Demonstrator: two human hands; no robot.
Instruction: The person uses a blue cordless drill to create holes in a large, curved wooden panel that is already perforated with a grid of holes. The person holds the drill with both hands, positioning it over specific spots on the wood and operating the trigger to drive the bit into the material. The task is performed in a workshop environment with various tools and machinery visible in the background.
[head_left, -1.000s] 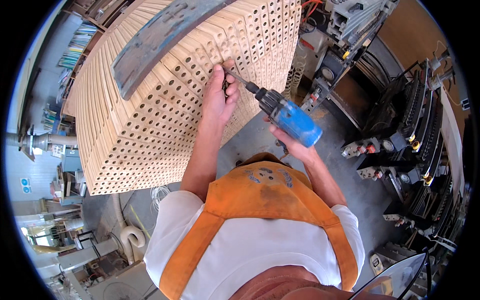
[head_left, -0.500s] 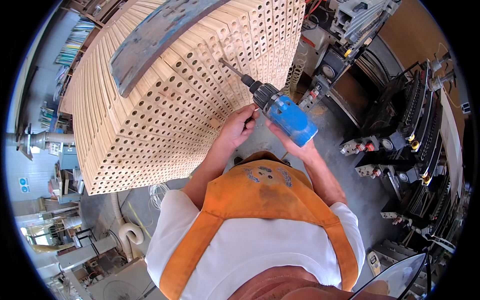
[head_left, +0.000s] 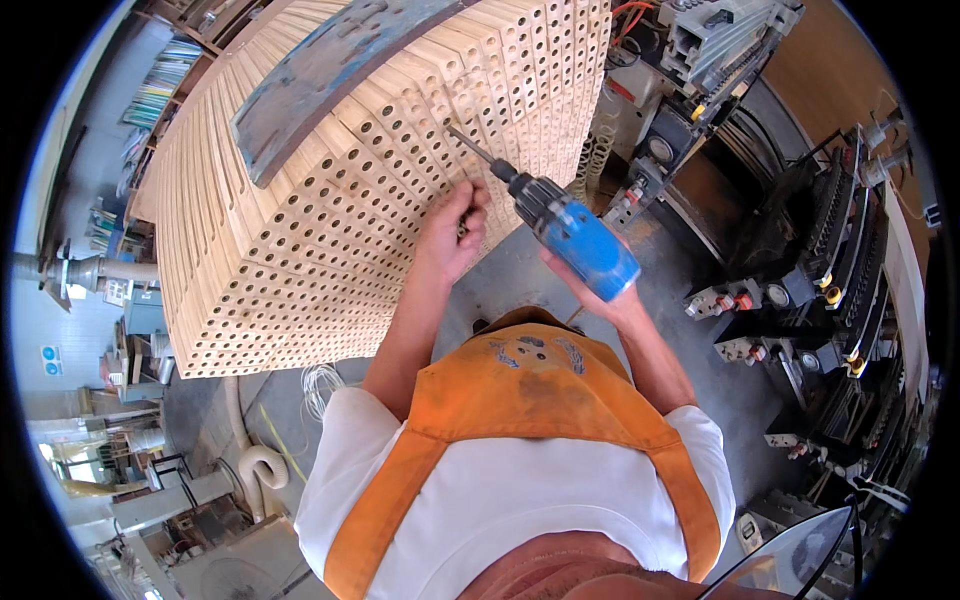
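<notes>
A blue cordless drill (head_left: 588,245) with a black chuck is in my right hand (head_left: 618,302), whose fingers wrap round it mostly out of sight. Its long bit (head_left: 470,145) points up and left, the tip in front of or against the holed face; which one I cannot tell. My left hand (head_left: 450,235) is closed near that face, fingers curled round something small and dark that I cannot make out. The big stack of pale wooden pieces (head_left: 215,255) has rows of round holes in its ends. Dark rings show in many holes on its left side, while others look plain.
A worn, curved blue-grey board (head_left: 300,95) lies on top of the stack. Clamping machinery with gauges (head_left: 775,295) stands to the right. A coiled hose (head_left: 600,140) hangs behind the drill. White cable (head_left: 318,390) and a beige hose (head_left: 262,466) lie on the floor at left.
My left hand has moved away from the drill, up and left toward the holed face. The drill has shifted slightly right and down in the view, still in my right hand.
</notes>
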